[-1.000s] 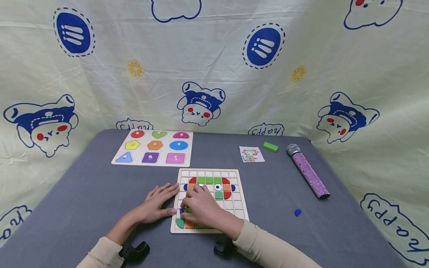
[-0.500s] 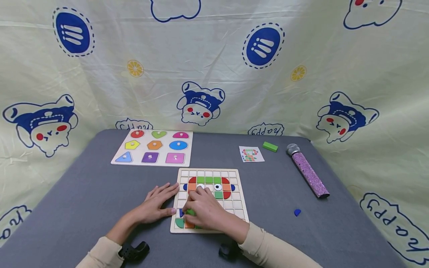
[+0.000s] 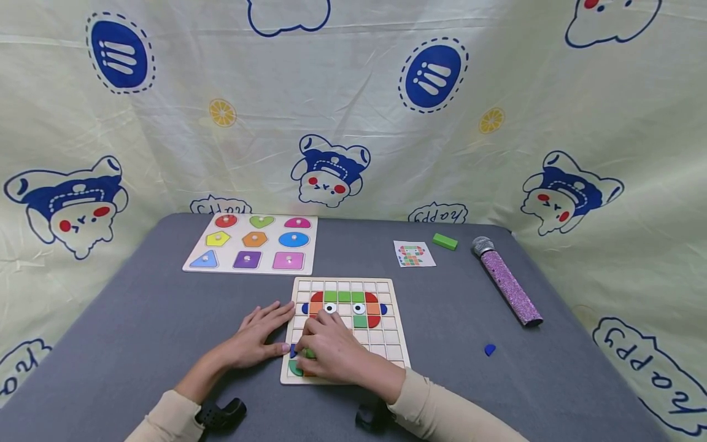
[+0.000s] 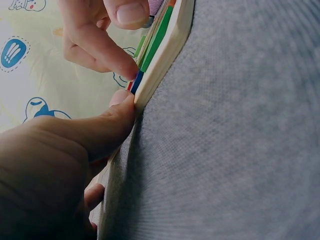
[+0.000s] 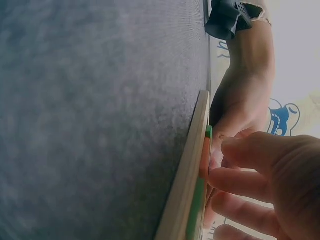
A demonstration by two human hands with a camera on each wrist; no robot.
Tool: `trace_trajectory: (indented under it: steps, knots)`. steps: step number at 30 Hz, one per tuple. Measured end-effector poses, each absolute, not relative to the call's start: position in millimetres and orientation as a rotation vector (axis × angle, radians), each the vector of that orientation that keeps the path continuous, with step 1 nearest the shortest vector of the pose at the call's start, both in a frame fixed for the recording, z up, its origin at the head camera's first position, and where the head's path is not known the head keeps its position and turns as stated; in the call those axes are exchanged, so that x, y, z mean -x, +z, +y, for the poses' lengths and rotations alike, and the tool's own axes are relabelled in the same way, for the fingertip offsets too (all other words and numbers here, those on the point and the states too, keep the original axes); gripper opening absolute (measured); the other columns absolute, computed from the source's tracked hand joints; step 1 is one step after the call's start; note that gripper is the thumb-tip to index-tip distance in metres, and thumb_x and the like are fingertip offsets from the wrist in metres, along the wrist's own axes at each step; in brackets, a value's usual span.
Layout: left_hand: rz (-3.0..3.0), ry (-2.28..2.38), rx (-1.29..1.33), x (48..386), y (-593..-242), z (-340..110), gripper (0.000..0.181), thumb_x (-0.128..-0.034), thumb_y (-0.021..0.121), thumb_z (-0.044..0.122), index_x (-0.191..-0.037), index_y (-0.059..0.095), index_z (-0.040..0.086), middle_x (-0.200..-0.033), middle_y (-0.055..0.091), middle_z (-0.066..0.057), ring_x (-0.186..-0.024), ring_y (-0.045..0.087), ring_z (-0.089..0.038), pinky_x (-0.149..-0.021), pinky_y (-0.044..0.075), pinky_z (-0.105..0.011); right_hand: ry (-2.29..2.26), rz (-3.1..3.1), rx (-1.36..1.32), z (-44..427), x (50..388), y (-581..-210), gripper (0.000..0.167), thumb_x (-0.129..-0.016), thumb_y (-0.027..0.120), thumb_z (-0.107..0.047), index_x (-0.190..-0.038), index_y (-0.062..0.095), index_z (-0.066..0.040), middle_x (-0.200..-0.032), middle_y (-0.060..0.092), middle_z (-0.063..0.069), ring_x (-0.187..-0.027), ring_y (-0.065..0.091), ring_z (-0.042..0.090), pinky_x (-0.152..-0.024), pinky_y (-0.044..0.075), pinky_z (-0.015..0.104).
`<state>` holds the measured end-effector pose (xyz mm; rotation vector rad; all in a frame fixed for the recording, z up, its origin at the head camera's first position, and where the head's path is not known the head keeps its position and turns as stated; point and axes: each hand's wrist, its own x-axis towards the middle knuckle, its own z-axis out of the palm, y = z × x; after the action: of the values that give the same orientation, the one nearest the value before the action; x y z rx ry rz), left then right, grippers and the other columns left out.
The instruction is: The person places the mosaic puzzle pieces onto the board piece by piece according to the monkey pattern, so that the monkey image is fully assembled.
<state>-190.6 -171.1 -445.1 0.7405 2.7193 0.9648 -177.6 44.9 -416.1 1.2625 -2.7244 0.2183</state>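
My left hand (image 3: pixel 258 339) lies beside the wooden grid board (image 3: pixel 393 353), its extended fingers and thumb touching the board's left edge. Over the board's lower left is my right hand (image 3: pixel 335 348), fingers slightly bent. One of its fingertips touches a blue piece (image 4: pixel 136 82) by the left rim, near my left thumb; the right thumb is apart from it. A green quarter-round piece (image 3: pixel 295 368) sits at the lower left corner. Further up, red, orange and green pieces with two eye discs (image 3: pixel 359 308) form a face. My right hand hides part of the lower rows.
A blue piece (image 3: pixel 490 350) lies loose to the right. Behind the board are a pattern card (image 3: pixel 428 258), a green block (image 3: pixel 445 241) and a knobbed shape puzzle (image 3: pixel 267 264). A glittery purple microphone (image 3: pixel 510 285) lies at the right.
My right hand shifted slightly right, then back left, and the blue piece at its fingertips slid left toward the board's rim. Both eye discs now show. My left hand stayed put.
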Motion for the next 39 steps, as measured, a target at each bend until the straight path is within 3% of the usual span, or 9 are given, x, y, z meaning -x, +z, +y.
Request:
trace_trajectory:
  steps: [12, 32, 39]
  knots:
    - [2.704, 0.992, -0.751, 190, -445, -171, 0.07, -0.089, 0.062, 0.036, -0.147, 0.033, 0.01, -0.156, 0.028, -0.01, -0.145, 0.013, -0.039, -0.113, -0.001, -0.063, 0.362, -2.699, -1.127, 83, 177, -407, 0.017, -0.081, 0.071, -0.036, -0.093, 0.074, -0.023, -0.09, 0.058, -0.008, -0.085, 0.041, 0.009, -0.077, 0.035, 0.029]
    - [2.7, 0.99, -0.721, 188, -444, -170, 0.072, -0.0884, 0.062, 0.038, -0.147, 0.032, 0.01, -0.156, 0.028, -0.01, -0.145, 0.013, -0.039, -0.113, -0.001, -0.063, 0.277, -2.664, -0.62, 250, 180, -416, 0.016, -0.072, 0.079, -0.022, -0.087, 0.073, -0.018, -0.085, 0.059, -0.005, -0.083, 0.048, 0.017, -0.069, 0.033, 0.033]
    - [2.707, 0.98, -0.725, 190, -445, -171, 0.072, -0.0883, 0.062, 0.039, -0.148, 0.032, 0.011, -0.156, 0.028, -0.009, -0.145, 0.012, -0.039, -0.113, -0.002, -0.062, 0.282, -2.755, -0.435, 299, 177, -420, 0.014, -0.075, 0.077, -0.02, -0.088, 0.073, -0.017, -0.085, 0.06, -0.002, -0.08, 0.047, 0.019, -0.065, 0.028, 0.032]
